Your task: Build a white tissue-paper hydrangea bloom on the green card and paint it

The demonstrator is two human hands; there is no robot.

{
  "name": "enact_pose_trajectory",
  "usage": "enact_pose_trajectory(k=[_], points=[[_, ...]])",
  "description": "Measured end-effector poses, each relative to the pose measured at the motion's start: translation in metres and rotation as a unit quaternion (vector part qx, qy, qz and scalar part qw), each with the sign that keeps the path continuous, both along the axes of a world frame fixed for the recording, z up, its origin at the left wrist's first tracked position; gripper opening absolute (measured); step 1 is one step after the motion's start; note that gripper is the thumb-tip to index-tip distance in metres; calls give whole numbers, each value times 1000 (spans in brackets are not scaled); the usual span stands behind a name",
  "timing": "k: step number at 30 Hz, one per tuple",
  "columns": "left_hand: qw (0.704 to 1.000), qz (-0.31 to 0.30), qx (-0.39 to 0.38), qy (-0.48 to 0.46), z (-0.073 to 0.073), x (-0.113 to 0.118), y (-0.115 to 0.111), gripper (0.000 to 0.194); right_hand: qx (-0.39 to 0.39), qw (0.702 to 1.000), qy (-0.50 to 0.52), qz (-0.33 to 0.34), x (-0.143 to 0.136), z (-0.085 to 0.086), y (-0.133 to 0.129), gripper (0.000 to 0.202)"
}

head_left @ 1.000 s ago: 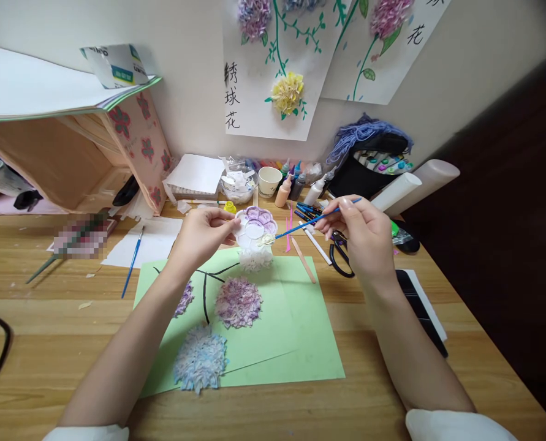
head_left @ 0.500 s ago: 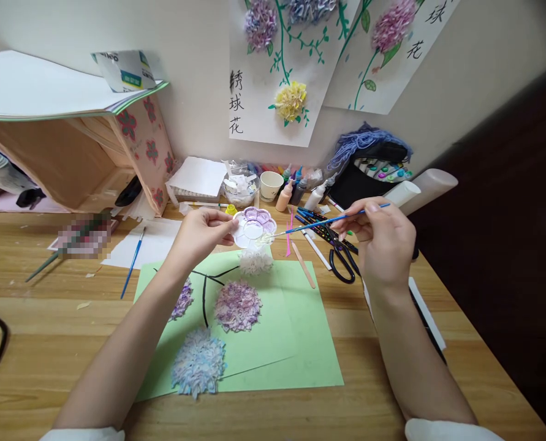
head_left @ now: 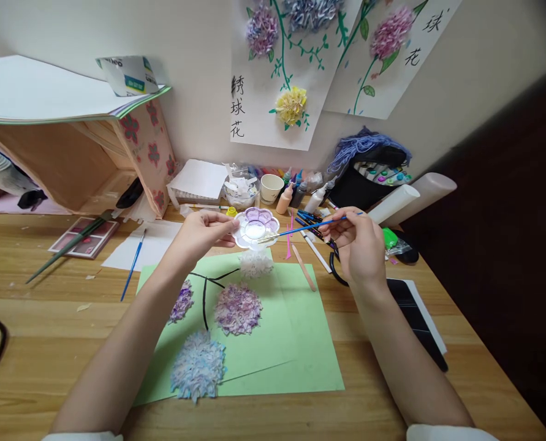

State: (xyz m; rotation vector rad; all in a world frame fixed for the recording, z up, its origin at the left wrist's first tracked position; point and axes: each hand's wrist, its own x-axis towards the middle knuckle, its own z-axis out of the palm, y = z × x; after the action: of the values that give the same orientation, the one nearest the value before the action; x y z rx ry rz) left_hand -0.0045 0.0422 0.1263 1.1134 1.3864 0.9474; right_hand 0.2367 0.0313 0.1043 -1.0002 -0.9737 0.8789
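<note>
My left hand (head_left: pixel 209 231) pinches the left edge of a white flower-shaped palette (head_left: pixel 255 229) with purple paint in its upper wells. My right hand (head_left: pixel 356 245) grips a blue paintbrush (head_left: pixel 307 228), whose tip lies over the palette's lower wells. Below the palette a white paper flower (head_left: pixel 255 263) rests at the top of a green sheet (head_left: pixel 295 343). On that sheet are also a pink-purple flower (head_left: pixel 238 308), a purple flower (head_left: pixel 181 302) partly behind my left forearm, a blue-white flower (head_left: pixel 199 365) and black stem lines.
A second brush (head_left: pixel 133 263) lies on white paper at the left. A wooden stick (head_left: pixel 304 268), black scissors (head_left: pixel 337 269) and pens are near my right hand. Behind stand a paper cup (head_left: pixel 271 188), paint bottles (head_left: pixel 285 198) and a black pouch (head_left: pixel 360 184).
My right hand has moved left with the brush, whose tip has shifted left over the palette. A green item and a black case now show beside my right arm. My left hand stays nearly still.
</note>
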Motion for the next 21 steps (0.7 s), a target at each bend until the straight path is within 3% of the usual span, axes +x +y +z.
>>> enact_pose_trajectory(k=[14,21], points=[[1000,15,3,7,1,-3,1,22,40,997,-11,-59,6,11,-6,18],[1000,22,12,12,1,0,1,23,94,992,-85,-9,0,12,-16,19]])
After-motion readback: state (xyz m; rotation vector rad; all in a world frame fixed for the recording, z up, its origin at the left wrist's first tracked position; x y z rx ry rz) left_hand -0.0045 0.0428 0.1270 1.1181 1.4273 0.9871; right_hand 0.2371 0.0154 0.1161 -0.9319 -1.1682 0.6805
